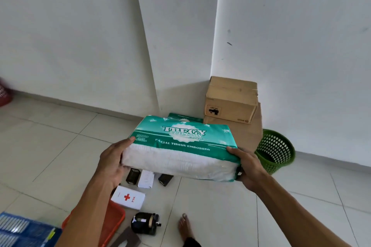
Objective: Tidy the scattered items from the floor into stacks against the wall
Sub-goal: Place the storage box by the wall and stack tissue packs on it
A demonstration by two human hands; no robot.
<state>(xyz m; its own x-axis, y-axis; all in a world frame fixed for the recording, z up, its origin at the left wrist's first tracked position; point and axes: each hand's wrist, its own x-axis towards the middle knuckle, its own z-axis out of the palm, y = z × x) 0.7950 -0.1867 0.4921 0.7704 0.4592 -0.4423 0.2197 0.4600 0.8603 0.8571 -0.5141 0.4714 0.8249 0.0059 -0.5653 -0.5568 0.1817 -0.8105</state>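
I hold a green and white pack of facial tissue (180, 146) in the air, level, above the tiled floor. My left hand (112, 162) grips its left end and my right hand (249, 166) grips its right end. Just behind it, a second green tissue pack (185, 116) lies on the floor by the wall. To its right, a cardboard box (230, 100) sits on top of a larger cardboard box (245, 134) in the corner. Scattered below the pack are a white first-aid box (128, 197), two small black boxes (133, 176) (165, 179) and a white packet (146, 179).
A green mesh waste basket (276, 150) lies tipped beside the boxes. A black round device (145, 222) sits on the floor near my bare foot (185, 226). An orange tray (112, 224) and a blue crate (24, 230) are at the lower left. A red basket (5, 94) is at far left.
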